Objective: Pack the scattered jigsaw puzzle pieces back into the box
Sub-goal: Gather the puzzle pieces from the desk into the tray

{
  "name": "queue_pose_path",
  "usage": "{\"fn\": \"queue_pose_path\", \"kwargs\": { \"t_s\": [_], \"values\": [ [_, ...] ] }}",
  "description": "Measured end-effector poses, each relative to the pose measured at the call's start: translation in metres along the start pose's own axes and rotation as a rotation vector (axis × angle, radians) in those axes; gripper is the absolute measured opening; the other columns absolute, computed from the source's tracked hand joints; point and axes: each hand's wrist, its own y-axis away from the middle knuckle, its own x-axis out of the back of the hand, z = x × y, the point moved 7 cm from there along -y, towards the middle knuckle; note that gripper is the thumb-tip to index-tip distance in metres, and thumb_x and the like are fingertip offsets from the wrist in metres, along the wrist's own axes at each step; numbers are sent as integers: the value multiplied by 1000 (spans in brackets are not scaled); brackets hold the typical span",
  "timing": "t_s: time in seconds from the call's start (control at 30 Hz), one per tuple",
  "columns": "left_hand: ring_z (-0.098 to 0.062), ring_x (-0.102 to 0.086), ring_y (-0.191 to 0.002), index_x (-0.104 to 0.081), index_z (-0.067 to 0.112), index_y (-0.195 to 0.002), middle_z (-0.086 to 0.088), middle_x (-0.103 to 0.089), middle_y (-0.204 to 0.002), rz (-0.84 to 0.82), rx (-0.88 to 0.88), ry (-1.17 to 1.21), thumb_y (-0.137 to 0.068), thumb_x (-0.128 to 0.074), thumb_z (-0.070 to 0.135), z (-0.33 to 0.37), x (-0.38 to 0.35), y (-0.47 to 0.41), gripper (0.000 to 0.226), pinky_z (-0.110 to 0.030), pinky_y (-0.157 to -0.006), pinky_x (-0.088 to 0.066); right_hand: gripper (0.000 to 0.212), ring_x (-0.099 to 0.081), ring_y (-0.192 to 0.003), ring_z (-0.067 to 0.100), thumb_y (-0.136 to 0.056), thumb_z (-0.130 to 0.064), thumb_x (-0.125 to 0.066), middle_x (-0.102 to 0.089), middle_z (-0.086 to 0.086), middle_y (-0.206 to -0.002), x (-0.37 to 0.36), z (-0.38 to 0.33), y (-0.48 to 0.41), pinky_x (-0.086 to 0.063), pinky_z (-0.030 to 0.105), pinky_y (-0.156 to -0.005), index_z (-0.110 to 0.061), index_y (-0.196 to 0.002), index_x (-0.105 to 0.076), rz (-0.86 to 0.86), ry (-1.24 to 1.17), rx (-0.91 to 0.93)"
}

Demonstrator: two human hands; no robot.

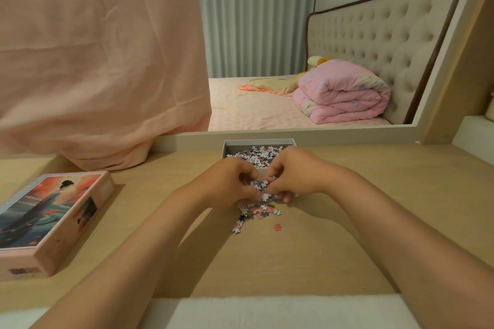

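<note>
Wooden bench (347, 222) carries open grey box (227, 147) at far edge, part-filled with puzzle pieces. Left hand (227, 184) and right hand (296, 173) meet just before box, fingers curled, pinching cluster of puzzle pieces (263, 189). Loose pieces (254, 214) scattered beneath hands. Pink lid (50, 219) lies far left.

matt wood-look table (347, 195), cardboard box (230, 145)

warm, dim indoor light | soft shadows under forearms | wide-angle bending at edges — slight softness
</note>
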Motion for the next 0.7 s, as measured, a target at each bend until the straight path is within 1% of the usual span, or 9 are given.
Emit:
{"fn": "queue_pose_path", "kwargs": {
  "t_s": [0.1,0.17,0.27,0.33,0.4,0.5,0.57,0.63,0.7],
  "values": [
    [-12,-62,-61,-71,21,-90,-5,-70,-76,97,1,112,-80,-80,28,4,17,-9,15,-36,-69,-55,5,-72,-58,22,-84,-12,-77,-74,12,-71,18,-4,-1,-59,32,-58,-13,-84,-72,124,-76,21],
    [-13,-66,-61,-71,20,-92,-2,-70,-77,195,-6,134,-82,-79,27,6,27,-17,15,-34,-67,-57,3,-72,-58,23,-84,-12,-77,-74,10,-71,30,-6,-4,-61,33,-61,-14,-86,-75,270,-144,71],
    [-10,-63,-67,-71,19,-100,3,-69,-79,346,-18,100,-84,-76,27,4,34,-27,18,-23,-64,-51,8,-69,-57,18,-85,-13,-76,-74,4,-79,42,-2,-8,-59,31,-61,-14,-92,-78,523,-168,128],
    [0,-60,-72,-71,20,-107,8,-69,-86,384,-13,71,-85,-75,25,-3,31,-30,23,-11,-64,-44,15,-64,-65,8,-86,-15,-75,-75,0,-91,43,4,-10,-47,16,-65,-15,-101,-78,612,-96,136],
    [1,-60,-80,-69,22,-116,10,-69,-97,356,1,58,-85,-75,27,-13,23,-31,32,-9,-70,-42,23,-62,-84,7,-88,-20,-73,-74,-1,-104,35,12,-16,-41,12,-71,-18,-111,-76,547,-13,105],
    [-6,-61,-92,-69,24,-117,11,-69,-105,343,5,61,-84,-76,32,-20,21,-29,35,-22,-83,-46,32,-60,-99,15,-89,-28,-71,-68,0,-112,27,18,-20,-37,22,-80,-26,-120,-72,461,116,70],
    [-7,-60,-89,-72,24,-107,11,-67,-100,371,-20,44,-83,-77,29,-18,27,-29,26,-25,-82,-46,31,-56,-86,11,-87,-27,-74,-62,-2,-99,34,16,-16,-34,19,-72,-27,-117,-73,532,122,72],
    [-5,-61,-83,-74,24,-98,11,-67,-92,370,-38,40,-84,-75,25,-16,28,-29,14,-25,-78,-48,26,-52,-72,0,-86,-24,-75,-65,-5,-90,39,13,-13,-33,10,-62,-24,-112,-76,572,109,90],
    [-2,-64,-85,-74,23,-103,10,-70,-94,321,-56,64,-88,-71,20,-14,24,-29,16,-25,-83,-52,24,-54,-72,-4,-88,-22,-73,-73,-4,-95,38,13,-11,-35,6,-65,-21,-111,-76,535,92,85]
  ]
}}
